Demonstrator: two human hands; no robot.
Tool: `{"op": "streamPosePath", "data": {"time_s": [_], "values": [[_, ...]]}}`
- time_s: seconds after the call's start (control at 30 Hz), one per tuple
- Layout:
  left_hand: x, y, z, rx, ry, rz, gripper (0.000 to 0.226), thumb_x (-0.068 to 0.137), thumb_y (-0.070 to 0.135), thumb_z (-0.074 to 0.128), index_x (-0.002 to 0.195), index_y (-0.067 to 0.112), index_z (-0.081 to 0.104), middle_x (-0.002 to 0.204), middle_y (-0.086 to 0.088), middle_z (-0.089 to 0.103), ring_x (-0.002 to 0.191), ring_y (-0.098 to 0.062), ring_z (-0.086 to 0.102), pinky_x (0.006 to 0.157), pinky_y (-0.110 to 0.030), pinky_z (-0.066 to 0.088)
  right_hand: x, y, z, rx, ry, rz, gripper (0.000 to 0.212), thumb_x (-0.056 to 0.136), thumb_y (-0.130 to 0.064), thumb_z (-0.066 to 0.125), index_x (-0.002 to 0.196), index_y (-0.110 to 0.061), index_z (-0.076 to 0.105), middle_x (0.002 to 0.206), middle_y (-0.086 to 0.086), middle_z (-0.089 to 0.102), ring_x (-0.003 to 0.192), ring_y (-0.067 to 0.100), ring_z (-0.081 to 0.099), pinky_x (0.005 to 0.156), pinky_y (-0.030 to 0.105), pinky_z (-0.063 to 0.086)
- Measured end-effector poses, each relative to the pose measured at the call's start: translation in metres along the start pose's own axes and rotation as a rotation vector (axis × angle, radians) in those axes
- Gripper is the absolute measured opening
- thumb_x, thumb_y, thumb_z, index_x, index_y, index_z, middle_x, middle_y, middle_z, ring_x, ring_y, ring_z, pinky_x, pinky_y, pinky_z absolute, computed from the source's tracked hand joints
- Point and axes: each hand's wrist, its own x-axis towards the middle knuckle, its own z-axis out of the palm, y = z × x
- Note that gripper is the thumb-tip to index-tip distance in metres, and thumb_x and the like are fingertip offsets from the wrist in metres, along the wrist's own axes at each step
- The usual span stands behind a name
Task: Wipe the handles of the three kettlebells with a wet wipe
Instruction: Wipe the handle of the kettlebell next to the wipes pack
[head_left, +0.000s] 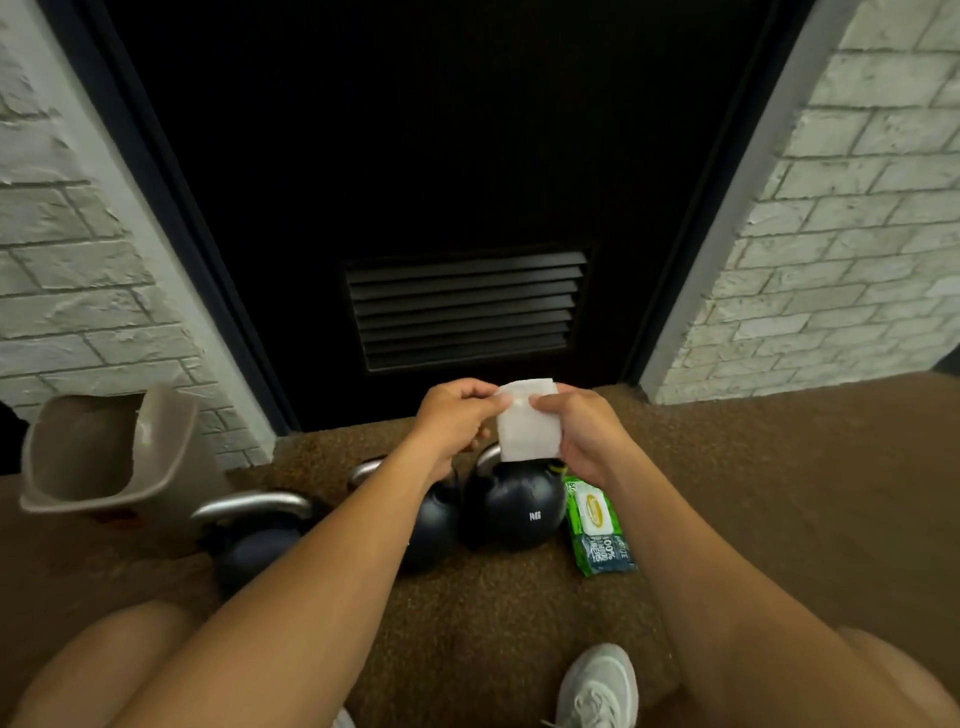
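1. Shoe (597, 686): one pale sneaker at the bottom edge, on the brown carpet (779, 493). Bare knees either side of it, so the person looks to be crouched or seated low.
2. Wipe packet (600, 525): green and blue, flat on the carpet just right of the kettlebells.
3. Left kettlebell (249, 540): dark ball, bright metal handle fully exposed. Nearest of the three.
4. Middle kettlebell (434, 525): mostly hidden behind the left forearm; only part of the handle shows.
5. Right kettlebell (511, 506): dark ball with a small white mark, close beside the middle one. Its handle sits directly under the wipe.
6. Bin (104, 452): grey-brown, open-topped, left of the kettlebells against the brick wall (78, 260).
7. Wet wipe (527, 423): white, folded, held in the air above the right kettlebell, touching no handle.
8. Left hand (454, 415): fingers pinching the wipe's upper left edge.
9. Right hand (582, 431): fingers curled around the wipe's right side, thumb on top.
10. Door (467, 182): dark, with a louvred vent low down, behind everything.
11. Step in hand, as judged: unfolding the wipe; no handle wiped yet. Advice: open it fully, wrap it round the handle, and run it the full arc including the underside.
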Motion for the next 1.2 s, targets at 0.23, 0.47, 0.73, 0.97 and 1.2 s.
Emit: {"op": "streamPosePath", "data": {"time_s": [0.23, 0.47, 0.73, 0.97, 1.2], "values": [[0.044, -0.024, 0.014, -0.042, -0.057, -0.046, 0.019, 0.089, 0.006, 0.075, 0.107, 0.012, 0.074, 0.092, -0.006, 0.075, 0.060, -0.009, 0.058, 0.050, -0.018, 0.047, 0.036, 0.018, -0.023, -0.139, 0.009, -0.031, 0.017, 0.089, -0.007, 0.068, 0.105, -0.008, 0.072, 0.100, 0.014, 0.076, 0.091, 0.029, 0.073, 0.077, 0.043, 0.059], [0.095, -0.050, 0.031, 0.037, -0.083, -0.015, 0.013, 0.085, 0.008, 0.080, 0.094, 0.016, 0.078, 0.091, -0.004, 0.077, 0.073, -0.012, 0.071, 0.061, -0.023, 0.058, 0.083, 0.024, -0.045, -0.386, 0.104, -0.065, 0.013, 0.085, 0.000, 0.068, 0.084, -0.013, 0.068, 0.072, 0.004, 0.068, 0.060, 0.014, 0.062, 0.045, 0.020, 0.046], [0.143, -0.080, 0.043, 0.106, -0.002, 0.201, 0.031, 0.087, 0.002, 0.076, 0.087, 0.033, 0.075, 0.094, 0.005, 0.077, 0.091, -0.011, 0.073, 0.079, -0.022, 0.058, 0.134, 0.029, -0.050, -0.685, 0.180, -0.401, 0.022, 0.086, -0.010, 0.066, 0.081, -0.031, 0.066, 0.092, -0.010, 0.073, 0.085, 0.002, 0.066, 0.073, 0.023, 0.053], [0.152, -0.122, 0.035, 0.341, 0.016, 0.017, 0.028, 0.097, 0.007, 0.060, 0.117, 0.026, 0.067, 0.111, 0.007, 0.071, 0.102, -0.007, 0.066, 0.095, -0.029, 0.055, 0.127, 0.094, -0.066, -1.157, 0.014, -0.362, 0.020, 0.086, -0.006, 0.063, 0.100, -0.018, 0.068, 0.128, -0.005, 0.065, 0.118, 0.018, 0.059, 0.097, 0.025, 0.044], [0.153, -0.130, 0.031, 0.391, 0.012, -0.051, 0.029, 0.101, 0.013, 0.054, 0.126, 0.025, 0.062, 0.114, 0.005, 0.070, 0.109, -0.015, 0.064, 0.093, -0.033, 0.052, 0.126, 0.100, -0.054, -1.323, 0.128, -0.425, 0.031, 0.098, -0.039, 0.053, 0.107, -0.011, 0.063, 0.101, 0.009, 0.072, 0.103, 0.028, 0.061, 0.096, 0.037, 0.043]]}}
